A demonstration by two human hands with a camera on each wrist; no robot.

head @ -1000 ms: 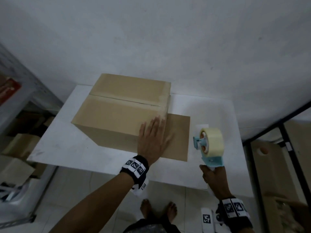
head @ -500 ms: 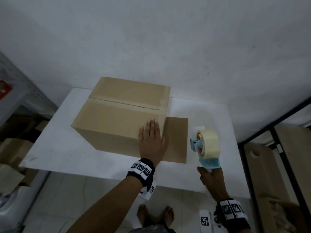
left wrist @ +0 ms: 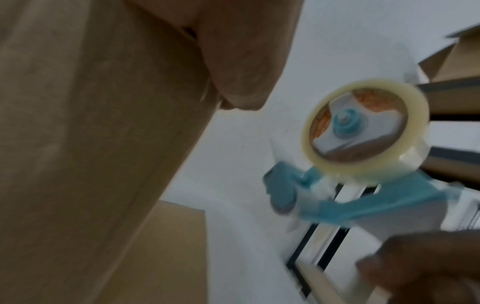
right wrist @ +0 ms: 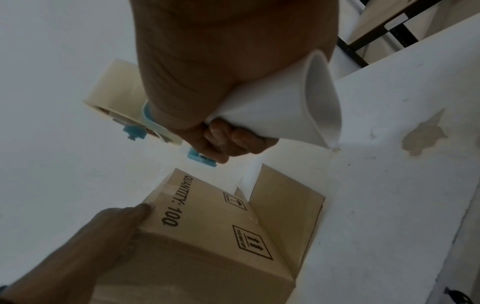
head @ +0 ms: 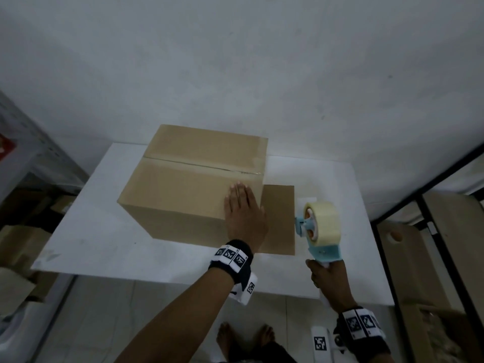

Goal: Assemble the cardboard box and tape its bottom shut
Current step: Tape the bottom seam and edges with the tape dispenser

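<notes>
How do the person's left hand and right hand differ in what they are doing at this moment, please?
The left hand lies flat, fingers straight, on the cardboard box; the right hand is curled round the tape dispenser handle. The left hand rests on the box; the right hand holds the dispenser off it, beside the box. Both wear marker wristbands.

Setting, as I read it: a packing or stock room. Evidence: a plain white table (head: 86, 247) pushed to a bare white wall (head: 235, 61), tiled floor (head: 162, 315) below. Left of my hands, grey metal shelving (head: 23, 153) with folded brown cartons (head: 18, 244) stacked low beside it. Right of my hands, a black metal rack (head: 392, 258) holding more flat cardboard sheets (head: 450, 231). On the table, a shipping carton (right wrist: 207, 236) printed "QUANTITY: 100" with handling symbols, and a tape dispenser (head: 320, 229) just to its right.
</notes>
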